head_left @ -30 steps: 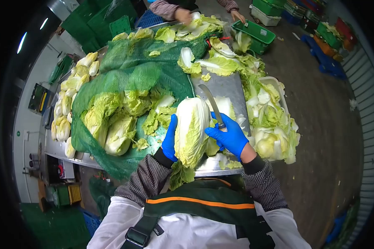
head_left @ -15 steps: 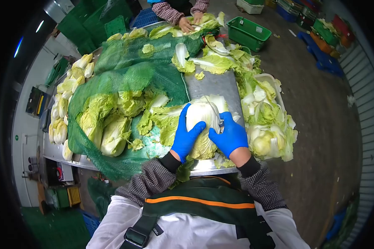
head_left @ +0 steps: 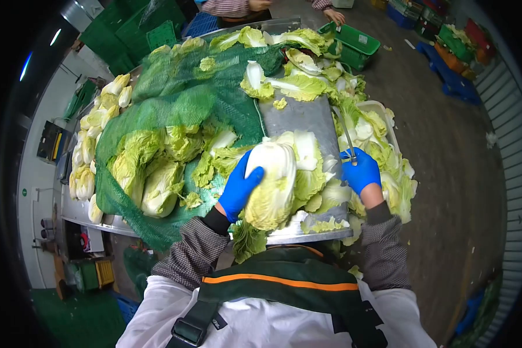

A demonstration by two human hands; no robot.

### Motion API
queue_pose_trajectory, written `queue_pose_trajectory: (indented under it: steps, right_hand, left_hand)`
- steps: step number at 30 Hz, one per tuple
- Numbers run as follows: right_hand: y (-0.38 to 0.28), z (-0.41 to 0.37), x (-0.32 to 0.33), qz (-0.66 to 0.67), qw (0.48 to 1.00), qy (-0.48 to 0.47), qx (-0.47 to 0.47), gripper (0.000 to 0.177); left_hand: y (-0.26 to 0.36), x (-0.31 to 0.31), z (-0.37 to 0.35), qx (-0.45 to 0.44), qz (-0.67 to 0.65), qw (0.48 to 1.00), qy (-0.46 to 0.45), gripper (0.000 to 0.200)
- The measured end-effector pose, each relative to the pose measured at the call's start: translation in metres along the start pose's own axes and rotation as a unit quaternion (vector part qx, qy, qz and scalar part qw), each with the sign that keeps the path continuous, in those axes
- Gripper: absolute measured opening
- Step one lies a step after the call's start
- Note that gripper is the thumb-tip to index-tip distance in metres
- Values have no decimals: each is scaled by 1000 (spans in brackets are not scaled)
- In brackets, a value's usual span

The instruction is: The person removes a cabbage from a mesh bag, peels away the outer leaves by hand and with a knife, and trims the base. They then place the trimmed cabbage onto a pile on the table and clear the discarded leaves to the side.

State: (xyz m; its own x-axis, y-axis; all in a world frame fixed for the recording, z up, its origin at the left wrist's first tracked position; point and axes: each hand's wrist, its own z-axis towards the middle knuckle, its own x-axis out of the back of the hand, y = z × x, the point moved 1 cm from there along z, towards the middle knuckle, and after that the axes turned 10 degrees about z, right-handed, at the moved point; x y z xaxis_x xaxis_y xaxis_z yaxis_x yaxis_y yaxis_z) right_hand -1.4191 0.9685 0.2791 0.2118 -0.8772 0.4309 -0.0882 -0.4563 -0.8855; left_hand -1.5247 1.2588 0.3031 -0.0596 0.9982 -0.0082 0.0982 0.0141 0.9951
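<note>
My left hand (head_left: 238,187), in a blue glove, grips the left side of a napa cabbage (head_left: 271,184) at the table's near edge. Its white base points away from me. My right hand (head_left: 361,170), gloved too, is closed around a knife (head_left: 348,138) whose narrow blade points away, over the leaf pile. Loose cabbage leaves (head_left: 308,168) lie against the cabbage's right side, between the two hands. To the left, more napa cabbages (head_left: 162,188) sit in the opening of a green mesh sack (head_left: 180,110).
Trimmed cabbages (head_left: 82,148) line the table's left edge. Leaves heap over a white bin (head_left: 390,123) on the right. Across the metal table (head_left: 296,119), another person's hand (head_left: 334,16) is at a green crate (head_left: 356,45). A blue pallet (head_left: 446,78) lies on the floor.
My right hand has left the cabbage and moved right, now with a knife. The cabbage has shifted slightly left, and leaves show beside it. The other person's hands have left the far leaves.
</note>
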Motion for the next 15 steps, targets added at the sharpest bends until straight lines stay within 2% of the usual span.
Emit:
queue_pose_trajectory:
  steps: [1,2,4,5,8,9,15]
  right_hand:
    - [7,-4,-6,-28,1000,1,8,38]
    - [-3,-10,-8,-58,998,4,21,43]
    - [-46,-39,-19,-29,996,-29,79,48]
    - [-60,-50,-23,-10,990,-62,126,37]
    - [-77,-69,-24,-93,941,-41,323,26]
    - [-88,-74,-23,-129,925,-27,357,15]
    - [-103,-76,-22,-270,867,-42,416,9]
  left_hand:
    - [1,1,-3,21,-73,997,-6,79]
    - [6,-1,-1,-3,-41,999,-3,81]
    - [18,-5,-4,-50,23,998,11,85]
    - [26,-9,-7,-26,13,999,18,89]
    - [25,-2,-11,-13,93,995,-22,90]
    - [26,-2,-13,-22,90,996,-13,89]
    - [35,-8,-31,18,55,998,-22,90]
